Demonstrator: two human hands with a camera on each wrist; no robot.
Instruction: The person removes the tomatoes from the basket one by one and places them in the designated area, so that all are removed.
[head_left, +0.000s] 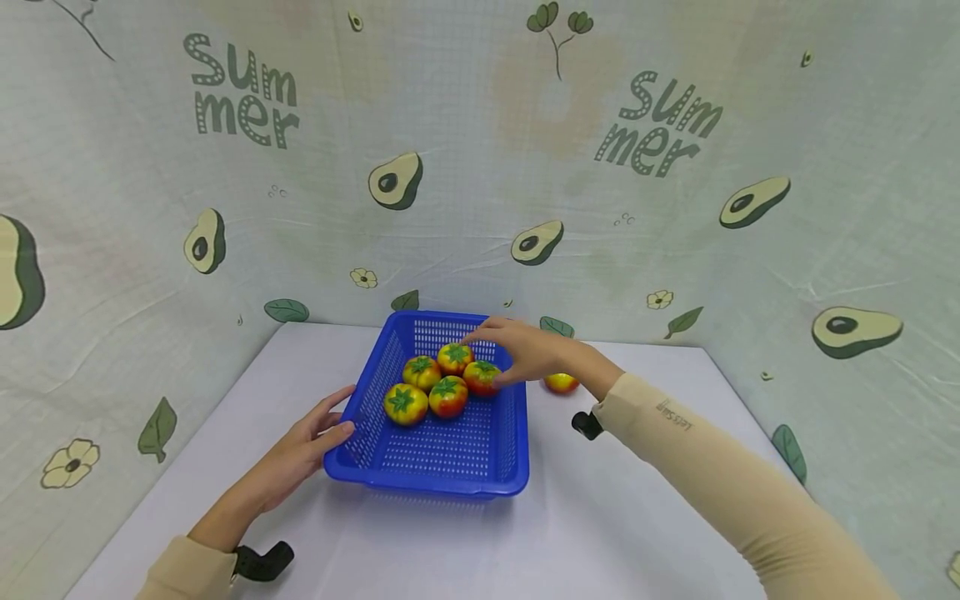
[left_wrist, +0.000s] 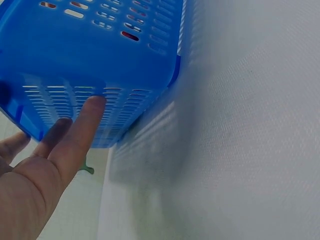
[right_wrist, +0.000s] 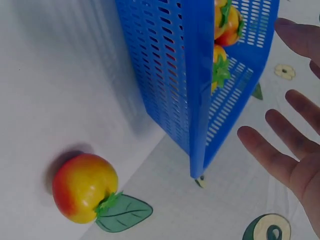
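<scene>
A blue perforated basket [head_left: 438, 454] stands on the white table, holding several shiny red-and-yellow fruits with green leafy tops, one of them a fruit [head_left: 406, 405] at the left. My left hand [head_left: 300, 450] is at the basket's near-left side. In the left wrist view, its straight fingers [left_wrist: 82, 130] touch the outer wall. Over the basket's right rim hovers my right hand [head_left: 528, 346], fingers spread apart and holding nothing, as the right wrist view shows. Outside the basket, to its right, lies another such fruit [right_wrist: 85, 187], partly hidden by the right forearm in the head view.
A pale cloth [head_left: 465, 108] printed with avocados, leaves and lettering hangs behind and at both sides of the white table [head_left: 615, 517]. Black wrist devices [head_left: 264, 562] sit on both arms.
</scene>
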